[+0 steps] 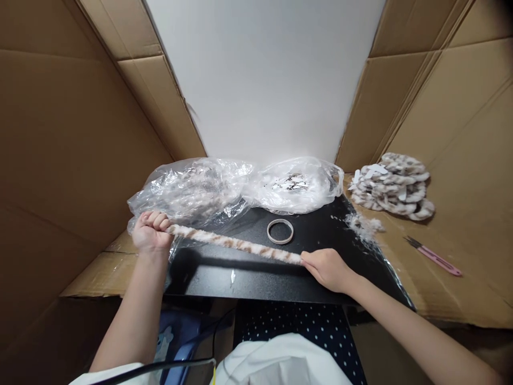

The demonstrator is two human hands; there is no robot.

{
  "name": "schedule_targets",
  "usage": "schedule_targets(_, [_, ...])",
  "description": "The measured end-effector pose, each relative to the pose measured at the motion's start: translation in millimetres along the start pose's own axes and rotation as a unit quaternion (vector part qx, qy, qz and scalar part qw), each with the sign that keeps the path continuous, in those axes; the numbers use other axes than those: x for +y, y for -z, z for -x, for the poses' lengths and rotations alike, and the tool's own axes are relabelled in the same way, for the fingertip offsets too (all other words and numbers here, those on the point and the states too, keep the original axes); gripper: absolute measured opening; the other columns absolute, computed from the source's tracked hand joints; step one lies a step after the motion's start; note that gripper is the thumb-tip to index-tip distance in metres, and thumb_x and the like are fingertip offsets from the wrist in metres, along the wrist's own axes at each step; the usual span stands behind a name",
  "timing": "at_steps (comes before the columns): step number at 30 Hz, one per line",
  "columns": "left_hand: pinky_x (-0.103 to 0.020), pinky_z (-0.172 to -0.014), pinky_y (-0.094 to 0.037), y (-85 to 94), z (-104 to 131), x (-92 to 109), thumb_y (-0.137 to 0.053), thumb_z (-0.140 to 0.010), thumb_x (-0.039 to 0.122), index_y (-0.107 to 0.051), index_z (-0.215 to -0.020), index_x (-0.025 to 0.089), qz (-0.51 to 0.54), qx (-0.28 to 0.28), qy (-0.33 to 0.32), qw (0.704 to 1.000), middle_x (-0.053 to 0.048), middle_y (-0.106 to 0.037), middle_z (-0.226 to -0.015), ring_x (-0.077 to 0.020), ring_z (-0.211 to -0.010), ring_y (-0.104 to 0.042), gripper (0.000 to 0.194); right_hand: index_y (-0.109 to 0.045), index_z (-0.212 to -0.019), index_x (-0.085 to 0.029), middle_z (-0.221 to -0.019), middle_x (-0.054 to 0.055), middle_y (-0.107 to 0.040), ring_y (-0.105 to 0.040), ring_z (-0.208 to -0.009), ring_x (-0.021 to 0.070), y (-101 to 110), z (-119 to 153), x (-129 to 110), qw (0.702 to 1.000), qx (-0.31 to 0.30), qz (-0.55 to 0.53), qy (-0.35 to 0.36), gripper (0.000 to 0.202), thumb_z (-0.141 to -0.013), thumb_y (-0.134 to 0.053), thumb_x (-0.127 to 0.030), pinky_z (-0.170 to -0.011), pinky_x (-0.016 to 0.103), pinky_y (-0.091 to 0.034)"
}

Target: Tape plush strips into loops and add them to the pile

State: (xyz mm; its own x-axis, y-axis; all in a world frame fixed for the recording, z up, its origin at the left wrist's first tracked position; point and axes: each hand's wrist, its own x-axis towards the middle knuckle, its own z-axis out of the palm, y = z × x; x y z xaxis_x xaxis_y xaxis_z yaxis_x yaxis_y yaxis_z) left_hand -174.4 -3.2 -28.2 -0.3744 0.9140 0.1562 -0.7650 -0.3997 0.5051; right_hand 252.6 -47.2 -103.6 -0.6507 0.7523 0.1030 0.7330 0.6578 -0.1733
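Note:
A fluffy white strip with brown patches [236, 244] is stretched straight above the black tabletop [256, 283]. My left hand [152, 230] is closed in a fist around its left end. At the other end, my right hand [326, 269] pinches the strip between thumb and fingers. Behind the strip, right of its middle, lies a roll of tape [280, 231], flat on the table and apart from both hands. A clear plastic bag with fluffy pieces inside [192, 187] sits just behind my left hand.
Another clear bag [300, 184] holds white and dark small pieces. On the right cardboard [401, 256] are a stack of fluffy brown-and-white loops with white tags [395, 187], a tuft of loose fluff [365, 225] and a pink-handled cutter [435, 256]. Cardboard walls [80, 117] rise at both sides.

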Motion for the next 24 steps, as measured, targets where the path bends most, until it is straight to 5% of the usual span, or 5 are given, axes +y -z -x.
schedule_targets(6, [-0.020, -0.035, -0.009, -25.4, 8, -9, -0.025, -0.093, 0.020, -0.031, -0.062, 0.019, -0.106, 0.009, -0.024, 0.994, 0.007, -0.014, -0.046, -0.0077, -0.038, -0.008, 0.031, -0.059, -0.092, -0.019, -0.080, 0.005, -0.067, -0.059, -0.070, 0.0164, 6, -20, -12, 1.000, -0.027, -0.012, -0.004, 0.025, -0.098, -0.036, -0.028, -0.061, 0.027, -0.031])
schedule_targets(10, [-0.018, -0.036, -0.017, -65.3, 15, -47, -0.046, -0.080, 0.022, -0.043, -0.078, 0.022, -0.234, -0.138, 0.058, 0.961, 0.008, -0.032, -0.049, -0.0077, -0.038, -0.021, 0.004, -0.056, -0.111, -0.019, -0.095, 0.008, -0.066, -0.059, -0.085, 0.0186, 9, -59, -29, 0.996, 0.042, -0.084, 0.010, 0.024, -0.097, -0.040, -0.029, -0.073, 0.028, -0.039])
schedule_targets(14, [-0.016, -0.044, -0.034, -87.9, 19, -104, -0.055, -0.075, 0.014, -0.044, -0.086, 0.022, -0.400, -0.290, 0.143, 0.858, 0.006, -0.052, -0.066, -0.0070, -0.049, -0.044, 0.017, -0.060, -0.103, -0.018, -0.098, 0.007, -0.066, -0.058, -0.093, 0.0208, 6, -102, -29, 0.976, 0.117, -0.184, -0.014, 0.017, -0.090, -0.050, -0.019, -0.086, 0.035, -0.040])
schedule_targets(17, [-0.021, -0.058, -0.047, -81.1, 23, -140, -0.054, -0.086, 0.030, -0.050, -0.092, 0.019, -0.470, -0.360, 0.134, 0.795, -0.001, -0.061, -0.082, -0.0109, -0.067, -0.059, 0.014, -0.063, -0.095, -0.018, -0.091, 0.005, -0.068, -0.060, -0.083, 0.0184, -4, -117, -16, 0.924, 0.183, -0.325, -0.086, 0.014, -0.083, -0.058, -0.020, -0.079, 0.031, -0.044])
schedule_targets(24, [-0.016, -0.037, -0.025, -37.5, 38, -175, -0.048, -0.089, 0.045, -0.041, -0.106, 0.021, -0.439, -0.325, 0.198, 0.814, 0.005, -0.055, -0.067, -0.0034, -0.037, -0.035, 0.031, -0.068, -0.093, -0.018, -0.086, 0.004, -0.072, -0.065, -0.078, 0.0186, -26, -115, 3, 0.801, 0.228, -0.539, -0.128, 0.025, -0.071, -0.067, -0.031, -0.075, 0.032, -0.050])
